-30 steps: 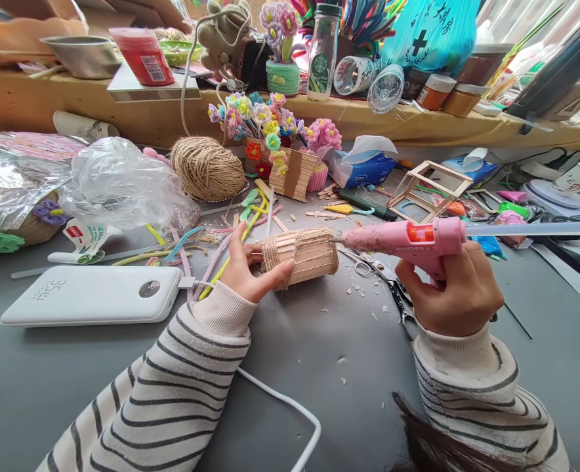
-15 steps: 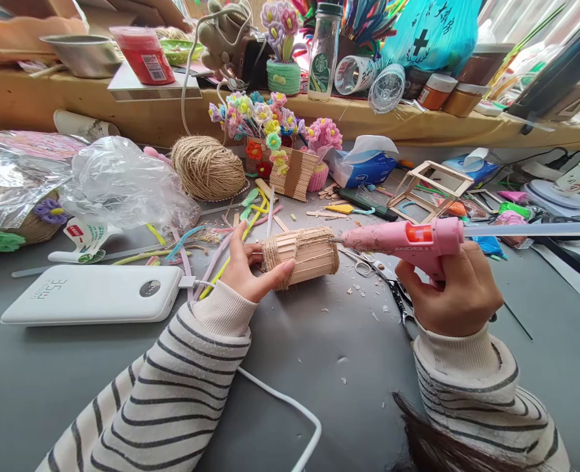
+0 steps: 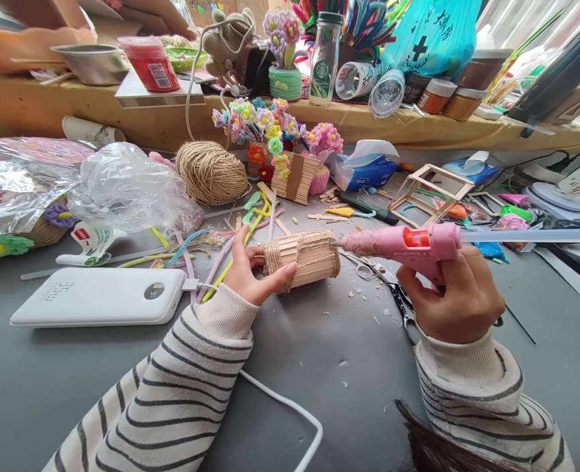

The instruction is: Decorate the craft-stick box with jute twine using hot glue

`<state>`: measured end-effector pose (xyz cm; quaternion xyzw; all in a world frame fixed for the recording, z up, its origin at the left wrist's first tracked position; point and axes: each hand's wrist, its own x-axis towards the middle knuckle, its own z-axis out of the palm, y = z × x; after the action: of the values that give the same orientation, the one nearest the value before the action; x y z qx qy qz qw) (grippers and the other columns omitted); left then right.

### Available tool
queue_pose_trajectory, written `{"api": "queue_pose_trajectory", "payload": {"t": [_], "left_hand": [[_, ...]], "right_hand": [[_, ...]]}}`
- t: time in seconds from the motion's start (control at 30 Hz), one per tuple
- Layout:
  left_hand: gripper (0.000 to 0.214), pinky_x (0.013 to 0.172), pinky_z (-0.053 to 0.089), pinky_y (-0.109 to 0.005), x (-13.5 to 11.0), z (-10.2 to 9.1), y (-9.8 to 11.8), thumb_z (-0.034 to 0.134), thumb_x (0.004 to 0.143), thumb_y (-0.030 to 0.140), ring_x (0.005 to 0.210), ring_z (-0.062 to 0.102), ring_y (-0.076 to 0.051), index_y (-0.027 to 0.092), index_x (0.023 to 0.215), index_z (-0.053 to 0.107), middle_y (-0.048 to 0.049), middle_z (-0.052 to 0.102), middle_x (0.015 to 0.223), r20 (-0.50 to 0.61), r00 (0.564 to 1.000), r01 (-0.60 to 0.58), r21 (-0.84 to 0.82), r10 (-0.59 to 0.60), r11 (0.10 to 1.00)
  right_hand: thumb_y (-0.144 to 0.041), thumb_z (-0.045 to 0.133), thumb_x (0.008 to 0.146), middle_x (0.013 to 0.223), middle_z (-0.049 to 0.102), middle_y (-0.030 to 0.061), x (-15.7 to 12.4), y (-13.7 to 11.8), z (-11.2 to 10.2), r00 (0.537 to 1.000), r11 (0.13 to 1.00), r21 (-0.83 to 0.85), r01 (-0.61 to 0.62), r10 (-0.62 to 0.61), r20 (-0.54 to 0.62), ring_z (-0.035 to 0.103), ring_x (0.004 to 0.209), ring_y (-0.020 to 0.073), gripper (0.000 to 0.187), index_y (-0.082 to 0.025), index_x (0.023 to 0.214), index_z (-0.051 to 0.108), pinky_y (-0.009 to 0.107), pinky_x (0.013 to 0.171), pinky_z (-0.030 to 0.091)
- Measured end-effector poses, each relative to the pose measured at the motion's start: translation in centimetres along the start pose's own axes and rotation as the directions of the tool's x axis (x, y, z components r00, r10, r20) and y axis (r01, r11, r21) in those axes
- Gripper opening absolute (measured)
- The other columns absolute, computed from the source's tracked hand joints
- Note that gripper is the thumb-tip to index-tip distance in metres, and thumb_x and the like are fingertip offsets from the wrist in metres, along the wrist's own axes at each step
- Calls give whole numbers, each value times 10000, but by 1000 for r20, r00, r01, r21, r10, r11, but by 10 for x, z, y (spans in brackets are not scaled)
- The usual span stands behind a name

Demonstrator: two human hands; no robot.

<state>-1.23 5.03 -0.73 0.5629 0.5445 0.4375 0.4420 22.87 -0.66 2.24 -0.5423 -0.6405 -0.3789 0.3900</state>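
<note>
My left hand (image 3: 253, 270) grips the near-left end of a small cylinder of wooden craft sticks (image 3: 314, 262), which lies on its side with jute twine wound round both ends. The thumb presses on the twine at the front; the other fingers are partly hidden behind. In my right hand (image 3: 455, 292) is a pink hot glue gun (image 3: 403, 242), its fingers wrapped round the handle. The gun's nozzle points left and meets, or nearly meets, the right rim of the cylinder. A long clear glue stick (image 3: 531, 236) sticks out of the gun's back.
A white power bank (image 3: 98, 296) with a cable lies at the left. Behind stand a ball of jute twine (image 3: 211, 172), fuzzy flowers (image 3: 270, 128) and a tissue pack (image 3: 363, 164). Scissors (image 3: 401, 308) lie below the glue gun, near a stick frame (image 3: 430, 193).
The whole view has shifted slightly. Both hands, the cylinder and the glue gun keep nearly the same places relative to each other.
</note>
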Motion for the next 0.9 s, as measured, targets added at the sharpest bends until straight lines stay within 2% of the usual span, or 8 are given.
{"api": "queue_pose_trajectory", "payload": {"t": [0.17,0.3,0.5,0.63,0.8,0.87,0.9], "left_hand": [[1137,912,420,-503,0,-1,0,715,503,577,959,598,-283,151,1364,106,-143,564,1053,4,1000,-3,15,3,1000],[1121,906,430,-489,0,0,-4,709,503,583,950,602,-281,158,1358,123,-127,561,1027,-10,1000,-13,24,13,1000],[1122,910,422,-499,2,1,-9,702,495,597,927,608,-285,155,1358,138,-120,570,1000,-48,999,-18,22,19,1000],[1115,926,407,-493,1,2,-7,702,492,589,942,598,-285,156,1359,152,-121,558,1015,-58,998,-22,21,23,1000],[1108,933,397,-489,0,2,-5,699,499,574,930,600,-280,149,1362,150,-116,551,1014,-61,998,-18,23,19,1000],[1113,927,401,-486,0,2,-5,699,499,572,928,602,-280,146,1363,141,-119,554,1016,-54,998,-17,20,18,1000],[1116,925,403,-485,1,2,-5,700,498,571,929,602,-280,145,1363,138,-121,555,1015,-51,999,-16,19,17,1000]], "right_hand": [[-166,599,737,646,547,5,1,0,-1,999,1000,2,-6,6,36,524,585,128,343,-155,1079,582,235,524,419],[-178,587,743,617,547,13,2,1,-1,999,1000,-2,-8,8,50,518,563,138,248,-152,989,605,243,511,410],[-200,590,707,536,435,-22,3,7,7,992,993,-37,-114,115,40,392,466,106,43,-171,719,561,235,449,358],[-301,619,682,529,365,-38,4,10,14,976,979,1,-204,204,79,356,465,97,236,-205,585,426,234,440,325],[-400,583,692,537,395,-26,8,21,19,906,920,16,-391,381,182,387,482,116,271,-207,587,425,255,474,346],[-462,594,661,522,430,-16,9,31,23,846,872,2,-489,473,247,403,471,124,303,-201,589,458,267,480,360],[-496,603,635,511,450,-12,9,37,25,799,836,-5,-548,526,291,413,460,129,323,-196,603,488,274,480,368]]}}
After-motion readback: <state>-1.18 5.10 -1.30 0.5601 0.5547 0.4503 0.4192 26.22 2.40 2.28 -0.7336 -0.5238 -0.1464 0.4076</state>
